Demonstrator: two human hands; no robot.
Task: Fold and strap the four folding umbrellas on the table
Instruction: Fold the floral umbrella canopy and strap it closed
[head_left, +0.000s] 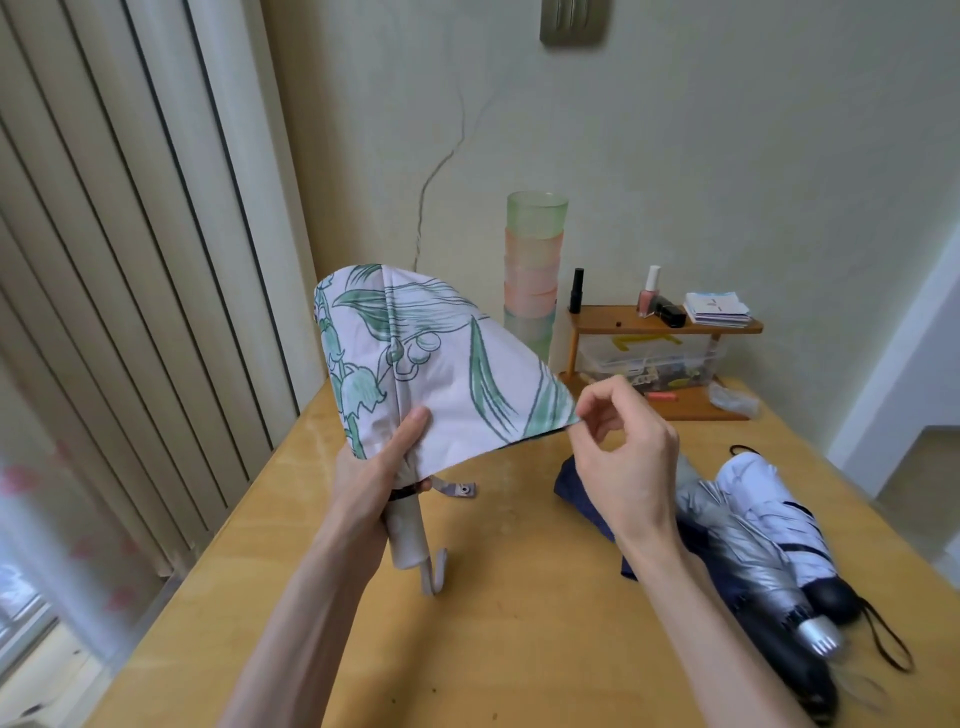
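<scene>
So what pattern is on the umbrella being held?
The held umbrella is pale pinkish-white with green leaf and bell-flower prints, clear in the head view.

No text can be read for sure. The booklets (717, 309) at two o'clock carry small blue marks, too blurred to read. The yellow shape on the box (649, 358) below them is no clear letter.

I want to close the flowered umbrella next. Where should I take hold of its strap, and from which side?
Probably pinch the strap at its free end by the metal snap, coming from the right with the right hand: that end sticks out rightward below the umbrella, which the left hand grips.
</scene>
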